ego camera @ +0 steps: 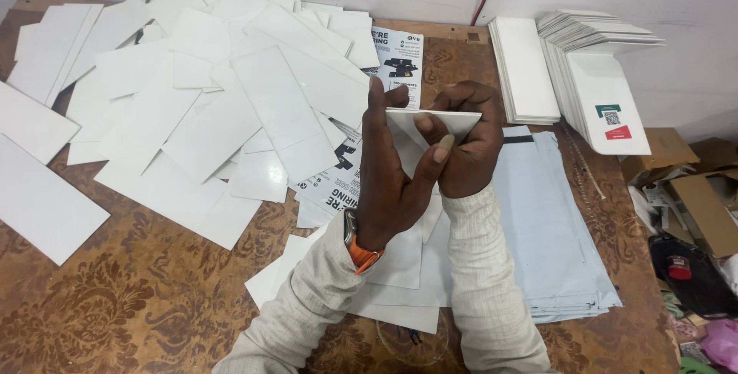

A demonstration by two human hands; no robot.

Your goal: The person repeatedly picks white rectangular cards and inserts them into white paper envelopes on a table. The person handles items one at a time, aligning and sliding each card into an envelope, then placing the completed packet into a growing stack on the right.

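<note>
Between both hands, raised above the table, a white card, seen nearly edge-on. Left hand upright, palm turned inward, thumb laid across the card's underside and long fingers standing straight beside its near end: a loose pinch, not a clamp. Right hand curled over the far end, fingers folded tight on that edge, thumb tip pressed against the face. Both closed on the one card, then, one at each end.

Looks thin, light and fairly stiff: holds flat between the two grips, no sag. Glossy face, likely slick under dry fingertips, and easy to crease at a corner. Best taken by the short edges, thumb below and fingers above, much as held now; a hold at mid-span would probably bow it.

Directly under the grip, more white cards fanned on the patterned brown table. Left of the grip and beyond it, a wide loose scatter of white cards, overlapping, with printed flyers poking out beneath. Right of the grip, a flat stack of pale grey mailer bags. Farther right and beyond, upright white stacks leaning at the wall. Orange watch strap on the left wrist.
</note>
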